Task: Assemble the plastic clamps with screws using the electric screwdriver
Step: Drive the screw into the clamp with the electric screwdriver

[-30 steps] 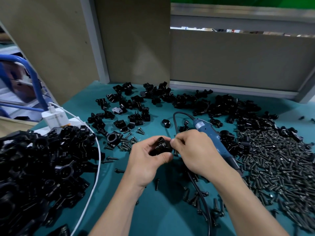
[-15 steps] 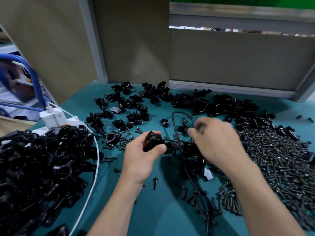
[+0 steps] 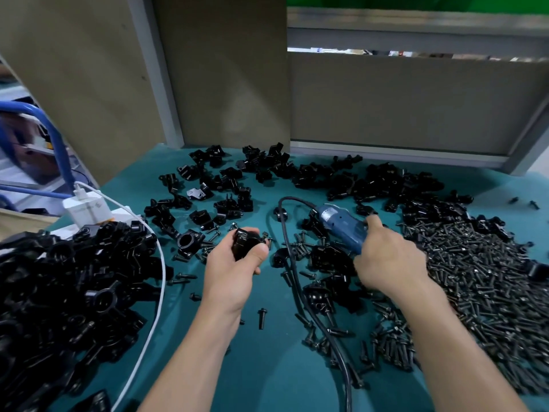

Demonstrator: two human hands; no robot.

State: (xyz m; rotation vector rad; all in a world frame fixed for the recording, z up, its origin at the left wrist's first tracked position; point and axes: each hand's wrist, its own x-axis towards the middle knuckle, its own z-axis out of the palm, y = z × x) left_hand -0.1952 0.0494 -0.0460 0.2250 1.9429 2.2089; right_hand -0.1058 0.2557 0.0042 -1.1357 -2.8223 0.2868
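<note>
My left hand (image 3: 234,269) grips a black plastic clamp (image 3: 245,241) above the teal table, near the middle. To its right, my right hand (image 3: 389,257) wraps around the lower part of the blue electric screwdriver (image 3: 341,227), which lies tilted with its cable end toward the back. Its black cable (image 3: 292,263) loops back and runs down toward me between my arms. A large heap of black screws (image 3: 481,281) covers the table on the right.
A big pile of black clamps (image 3: 59,292) fills the left side, with a white charger (image 3: 86,208) and white cable (image 3: 159,281) beside it. Loose clamp parts (image 3: 225,185) are scattered along the back. Beige panels (image 3: 225,69) wall the far edge.
My hands have parted. The left hand keeps the clamp and has shifted slightly left; the right hand has reached right to the blue screwdriver and closed around it.
</note>
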